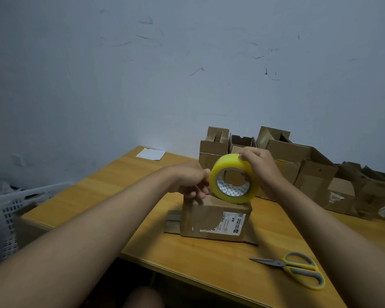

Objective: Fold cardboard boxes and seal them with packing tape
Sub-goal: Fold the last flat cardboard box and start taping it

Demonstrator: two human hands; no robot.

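Observation:
A folded cardboard box [213, 218] with a white shipping label stands on the wooden table [93, 196], its flaps spread flat at the base. Just above its top I hold a yellow packing tape roll [235, 177]. My right hand [259, 166] grips the roll's upper right rim. My left hand [192, 181] is at the roll's left edge, fingers curled and pinching there; whether a loose tape end is between them is hidden.
Yellow and grey scissors [298, 268] lie shut near the table's front right. Several open and flattened cardboard boxes [298, 165] pile along the wall at the back right. A white paper [150, 154] lies at the far corner. A white plastic basket [16, 207] stands left of the table.

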